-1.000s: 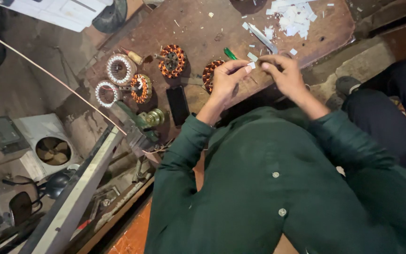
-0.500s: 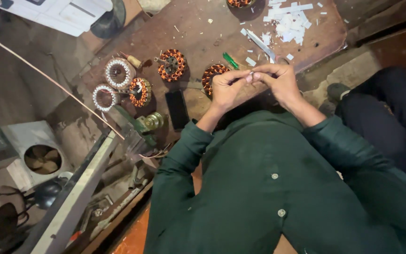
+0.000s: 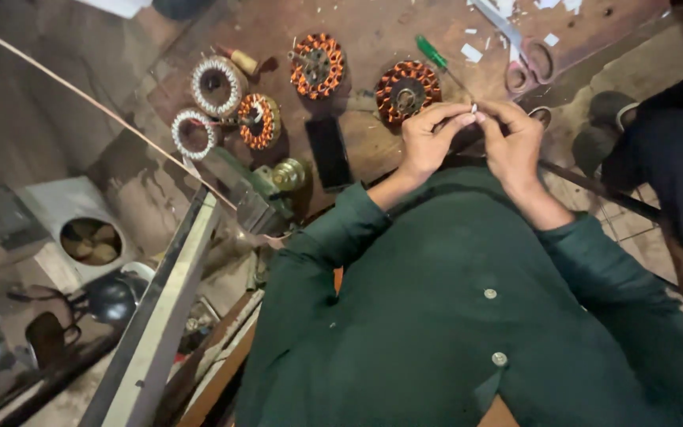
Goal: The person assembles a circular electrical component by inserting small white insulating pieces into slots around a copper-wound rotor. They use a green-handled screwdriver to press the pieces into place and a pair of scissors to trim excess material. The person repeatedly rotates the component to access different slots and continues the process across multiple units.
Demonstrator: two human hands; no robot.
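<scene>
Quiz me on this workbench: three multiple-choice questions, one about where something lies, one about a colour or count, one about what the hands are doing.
1. Where does the black phone lie?
A. On the bench below the copper coils
B. In the person's lap
C. On top of the scissors

2. What colour is the screwdriver handle?
A. Red
B. Green
C. Yellow

3. How are the two hands placed?
A. Far apart, flat on the bench
B. One resting on the phone
C. Together, fingertips pinching a small white piece

Answers:
1 A, the phone rests flat on the wooden bench, just below the copper coil.
2 B, the handle is bright green.
3 C, the left hand and right hand meet at the white piece.
</scene>
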